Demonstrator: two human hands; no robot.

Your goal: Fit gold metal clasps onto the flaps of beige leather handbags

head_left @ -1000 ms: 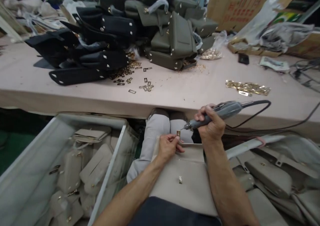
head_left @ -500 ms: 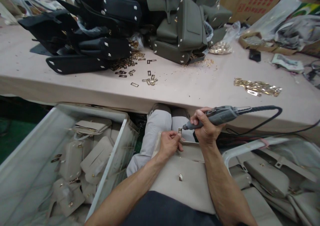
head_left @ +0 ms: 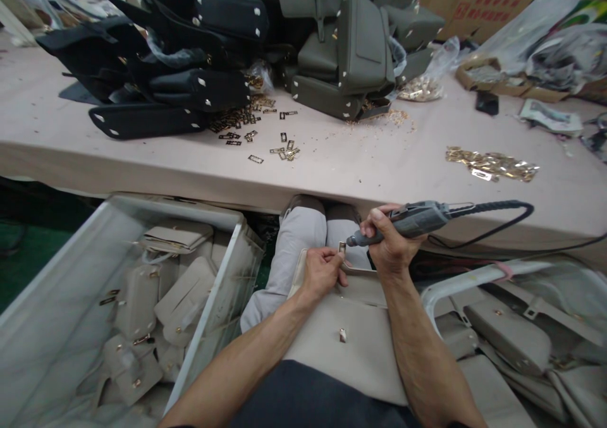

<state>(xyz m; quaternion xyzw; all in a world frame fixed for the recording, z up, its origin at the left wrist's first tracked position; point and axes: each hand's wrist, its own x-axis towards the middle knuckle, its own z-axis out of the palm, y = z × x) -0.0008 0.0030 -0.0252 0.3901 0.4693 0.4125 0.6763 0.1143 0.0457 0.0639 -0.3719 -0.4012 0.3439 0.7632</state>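
On my lap lies a beige handbag with a small metal clasp on its front. My left hand is closed at the bag's upper edge, pinching the strap end that carries a rectangular metal plate. A grey electric screwdriver is gripped in my right hand. Its tip points left, close beside the plate; whether they touch I cannot tell. A black cord runs from the tool's back end to the right.
Black bags and olive bags are piled on the table. Loose metal frames and gold plates lie in front. A white crate of beige bags stands left; another white container with bags stands right.
The view has shifted very slightly. My hands, the screwdriver and the handbag keep practically the same position.
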